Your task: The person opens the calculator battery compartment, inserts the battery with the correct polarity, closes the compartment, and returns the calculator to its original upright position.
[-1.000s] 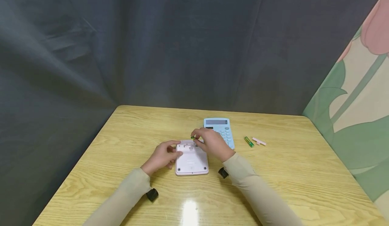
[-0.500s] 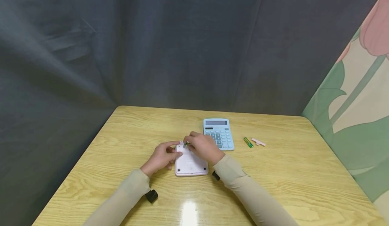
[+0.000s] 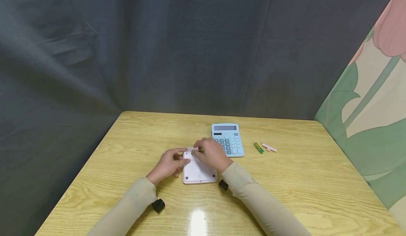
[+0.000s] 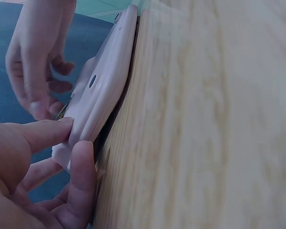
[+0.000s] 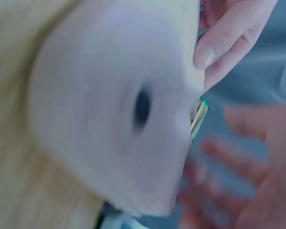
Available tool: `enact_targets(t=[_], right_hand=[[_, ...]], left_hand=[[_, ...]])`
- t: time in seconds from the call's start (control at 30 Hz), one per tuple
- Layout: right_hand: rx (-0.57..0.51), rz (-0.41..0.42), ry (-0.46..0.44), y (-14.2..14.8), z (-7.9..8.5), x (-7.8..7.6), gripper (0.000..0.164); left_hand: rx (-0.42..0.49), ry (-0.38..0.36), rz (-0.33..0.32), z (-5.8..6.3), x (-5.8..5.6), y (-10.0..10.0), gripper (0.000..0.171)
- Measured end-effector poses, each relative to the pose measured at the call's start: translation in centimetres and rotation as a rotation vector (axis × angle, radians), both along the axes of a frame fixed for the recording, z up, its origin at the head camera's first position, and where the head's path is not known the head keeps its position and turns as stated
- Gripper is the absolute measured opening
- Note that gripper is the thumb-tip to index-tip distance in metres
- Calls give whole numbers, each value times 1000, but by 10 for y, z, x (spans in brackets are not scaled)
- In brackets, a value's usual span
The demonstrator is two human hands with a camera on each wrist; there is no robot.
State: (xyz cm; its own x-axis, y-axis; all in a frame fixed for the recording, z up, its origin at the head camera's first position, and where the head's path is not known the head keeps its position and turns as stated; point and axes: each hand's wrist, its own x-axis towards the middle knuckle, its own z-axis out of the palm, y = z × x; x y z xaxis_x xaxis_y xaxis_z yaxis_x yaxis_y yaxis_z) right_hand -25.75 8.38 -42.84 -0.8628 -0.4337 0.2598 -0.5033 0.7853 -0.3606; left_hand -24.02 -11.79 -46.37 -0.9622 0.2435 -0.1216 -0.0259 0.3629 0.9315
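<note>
A pink calculator lies face down on the table, its back up. My left hand grips its left edge, thumb on top and fingers underneath. At the calculator's far edge is a green battery, tilted and sticking up from the back in the right wrist view. My right hand is over the battery compartment, thumb and fingers bent and apart, fingertips close by the battery. In the head view that hand covers much of the compartment. The left wrist view shows the right fingertips beside the battery.
Behind my right hand lies a blue calculator, face up. Further right on the wooden table are a second green battery and a small pink battery cover. A dark curtain hangs behind the table.
My right hand has come down and left with the battery from above the compartment onto the pink calculator's back, and its fingers have since shifted slightly. The left hand has stayed put.
</note>
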Motion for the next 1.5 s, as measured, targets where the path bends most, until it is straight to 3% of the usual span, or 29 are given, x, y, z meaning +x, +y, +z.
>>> enact_targets(t=[0.17, 0.57, 0.67, 0.87, 1.1, 1.5], right_hand=[[-93, -186, -54, -4, -5, -3, 36], [-125, -329, -150, -13, -7, 2, 35], [-105, -390, -171, -13, -7, 4, 50], [74, -527, -238, -12, -8, 4, 99], [161, -539, -299, -12, -8, 2, 109], [114, -493, -284, -10, -6, 0, 100]], left_hand=[[-5, 9, 1, 0, 0, 1, 51], [-23, 8, -4, -1, 2, 3, 52], [-21, 5, -1, -1, 2, 3, 52], [-16, 8, 5, 1, 3, 2, 51], [-17, 8, -3, 2, 3, 0, 51], [6, -7, -8, 0, -1, -2, 52]])
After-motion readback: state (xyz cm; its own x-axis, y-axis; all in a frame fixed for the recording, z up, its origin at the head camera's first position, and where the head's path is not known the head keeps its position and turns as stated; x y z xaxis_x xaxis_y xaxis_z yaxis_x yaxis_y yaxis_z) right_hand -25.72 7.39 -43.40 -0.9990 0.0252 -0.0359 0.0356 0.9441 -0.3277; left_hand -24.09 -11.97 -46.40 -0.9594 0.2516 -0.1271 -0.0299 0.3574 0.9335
